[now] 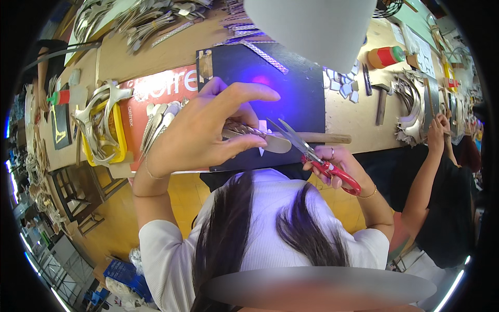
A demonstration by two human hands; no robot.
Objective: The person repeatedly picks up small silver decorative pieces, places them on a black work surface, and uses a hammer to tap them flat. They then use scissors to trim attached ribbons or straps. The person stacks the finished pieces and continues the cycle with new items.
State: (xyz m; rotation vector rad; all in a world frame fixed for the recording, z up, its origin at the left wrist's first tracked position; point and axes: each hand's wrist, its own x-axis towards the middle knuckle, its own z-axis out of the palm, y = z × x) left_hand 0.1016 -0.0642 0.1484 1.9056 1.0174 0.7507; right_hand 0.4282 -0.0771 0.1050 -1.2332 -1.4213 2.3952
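My left hand (pixel 202 122) holds a braided metallic strap piece with a rounded beige tab (pixel 278 144) sticking out past the thumb. The index finger is raised and curved away from it, while the thumb lies along the strap. In my right hand (pixel 344 162) is a pair of scissors (pixel 337 177) with red handles. Their blades are parted and point up and left, close beside the tab. Behind them a wooden handle (pixel 327 138) lies across the dark mat (pixel 306 104). Much of the strap is hidden by my left fingers.
A white lamp shade (pixel 312 26) hangs over the mat. Strap pieces (pixel 156 125) lie left, near a yellow tray (pixel 119 138) of silvery uppers. To the right are white pieces (pixel 343 86), a hammer (pixel 382 104) and a red-and-green bottle (pixel 386 56). Another person's hand (pixel 438 127) works far right.
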